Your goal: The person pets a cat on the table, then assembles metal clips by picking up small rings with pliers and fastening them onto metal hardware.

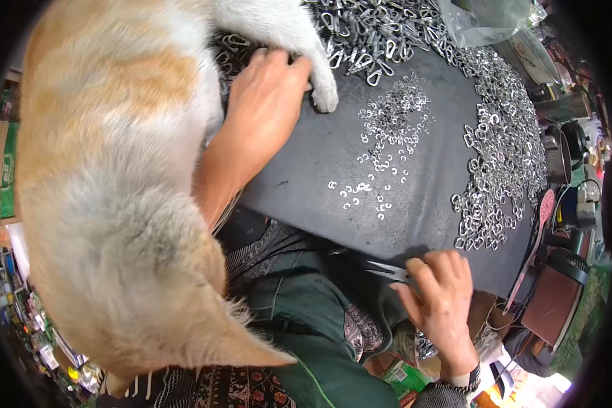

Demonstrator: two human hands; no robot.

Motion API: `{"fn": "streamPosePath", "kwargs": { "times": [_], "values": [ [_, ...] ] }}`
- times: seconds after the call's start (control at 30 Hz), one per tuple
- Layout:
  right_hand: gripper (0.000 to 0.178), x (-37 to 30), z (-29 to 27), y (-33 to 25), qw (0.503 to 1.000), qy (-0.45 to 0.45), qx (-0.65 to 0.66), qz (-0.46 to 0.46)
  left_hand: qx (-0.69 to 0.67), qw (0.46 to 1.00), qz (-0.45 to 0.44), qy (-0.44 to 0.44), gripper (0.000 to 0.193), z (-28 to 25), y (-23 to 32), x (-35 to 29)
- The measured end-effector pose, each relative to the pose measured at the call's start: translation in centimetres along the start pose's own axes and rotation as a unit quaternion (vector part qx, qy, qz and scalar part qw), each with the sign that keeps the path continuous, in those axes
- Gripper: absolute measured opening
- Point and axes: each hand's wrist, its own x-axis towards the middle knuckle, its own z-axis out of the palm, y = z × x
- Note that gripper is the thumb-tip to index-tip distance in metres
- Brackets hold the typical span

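My left hand [266, 92] reaches over the far left of the dark table [306, 173], its fingers curled and tips hidden, beside a pile of metal snap hooks [370, 34]. An orange-and-white cat [126, 170] sprawls across my left side. One white foreleg [316, 61] lies over or against my left fingers. At the near table edge, my right hand [442, 292] is closed round pliers [389, 271]. Their silver pointed jaws are apart and face left; the handles are hidden in my palm. Small C-shaped metal rings [394, 129] lie scattered mid-table.
Many metal links [496, 163] cover the table's right side. A clear plastic bag [479, 24] lies at the back. Along the right edge are a pink perforated paddle [545, 207] and a brown box [554, 299]. Cartons [404, 381] stand below, by my lap.
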Motion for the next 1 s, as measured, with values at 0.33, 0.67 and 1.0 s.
{"fn": "streamPosePath", "kwargs": {
  "times": [0.33, 0.67, 1.0],
  "values": [
    [0.022, 7.9, -0.1, 12.4, 0.967, 0.201, -0.109, 0.111, -0.065, 0.994, 0.037, 0.080, 0.011, 0.0, -0.3, -1.4],
    [0.014, 10.0, -0.6, 14.9, 0.962, 0.119, -0.135, 0.206, -0.012, 0.997, 0.080, 0.021, 0.017, 1.1, 0.3, -0.4],
    [0.013, 11.3, -1.0, 15.2, 0.961, 0.099, -0.163, 0.199, -0.811, 0.441, -0.383, -0.010, 0.021, -4.5, 2.4, -2.5]
  ]
}}
